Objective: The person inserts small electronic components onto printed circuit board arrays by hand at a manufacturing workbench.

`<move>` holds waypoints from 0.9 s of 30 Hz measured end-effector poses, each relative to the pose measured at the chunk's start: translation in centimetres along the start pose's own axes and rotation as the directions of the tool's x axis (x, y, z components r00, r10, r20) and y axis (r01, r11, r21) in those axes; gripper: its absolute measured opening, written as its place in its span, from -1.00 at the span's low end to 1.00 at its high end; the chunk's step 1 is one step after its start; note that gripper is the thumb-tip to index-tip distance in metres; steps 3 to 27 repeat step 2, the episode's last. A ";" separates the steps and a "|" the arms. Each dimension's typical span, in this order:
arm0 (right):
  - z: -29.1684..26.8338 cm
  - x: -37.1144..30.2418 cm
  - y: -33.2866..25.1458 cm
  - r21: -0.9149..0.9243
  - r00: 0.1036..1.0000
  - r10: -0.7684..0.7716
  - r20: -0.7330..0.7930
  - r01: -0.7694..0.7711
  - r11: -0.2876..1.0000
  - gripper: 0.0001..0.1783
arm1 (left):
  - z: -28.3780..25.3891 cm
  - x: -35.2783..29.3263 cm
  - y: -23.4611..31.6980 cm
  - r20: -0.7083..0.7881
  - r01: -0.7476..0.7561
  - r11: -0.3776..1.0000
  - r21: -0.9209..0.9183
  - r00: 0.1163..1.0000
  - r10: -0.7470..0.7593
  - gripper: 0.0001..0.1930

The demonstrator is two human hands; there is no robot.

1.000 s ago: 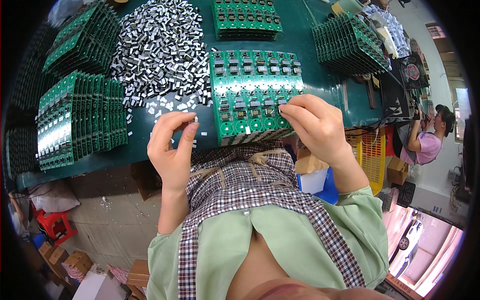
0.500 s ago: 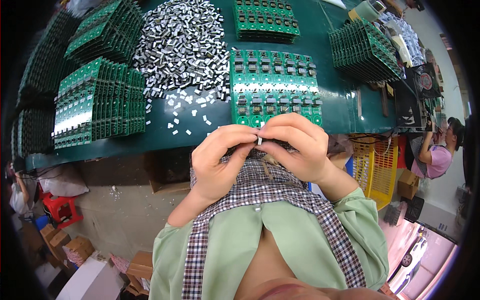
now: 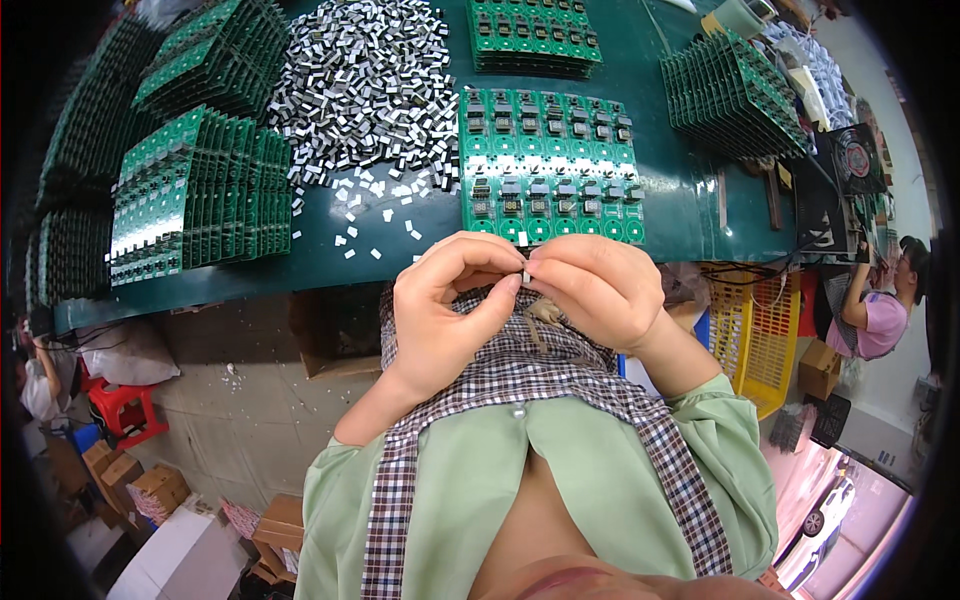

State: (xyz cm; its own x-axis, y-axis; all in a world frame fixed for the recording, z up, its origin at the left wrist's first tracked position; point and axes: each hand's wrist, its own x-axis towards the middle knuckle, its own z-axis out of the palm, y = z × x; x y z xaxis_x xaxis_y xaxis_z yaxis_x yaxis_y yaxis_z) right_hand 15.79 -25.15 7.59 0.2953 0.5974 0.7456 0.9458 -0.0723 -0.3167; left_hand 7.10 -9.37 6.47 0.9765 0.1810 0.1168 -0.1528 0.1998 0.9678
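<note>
Close in front of my body, at the table's near edge, my left hand [image 3: 445, 305] and my right hand [image 3: 605, 290] meet with their fingertips pinched. Between the fingertips shows a small white block [image 3: 526, 276], partly hidden by the fingers. Just beyond them lies a green circuit board panel [image 3: 550, 160] with rows of black parts and small digit displays. Another small white piece [image 3: 522, 239] shows at the panel's near edge, above my fingertips.
A large heap of small white-and-dark blocks [image 3: 365, 80] covers the table's far middle, with loose ones nearer. Stacked board panels stand at left [image 3: 200, 200], far middle [image 3: 535, 35] and right [image 3: 735, 95]. A yellow crate [image 3: 765, 340] is below right; a person [image 3: 880, 310] works at far right.
Both hands remain together, with their pinched fingertips shifted very slightly right. My left fingers have changed their bend a little around the small block. The whole view has shifted slightly.
</note>
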 end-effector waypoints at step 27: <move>0.0 0.1 -0.4 -0.005 1.000 -0.024 -0.017 0.024 1.000 -0.75 | -0.1 -0.4 0.2 0.037 -0.016 1.000 0.007 0.999 0.016 -0.86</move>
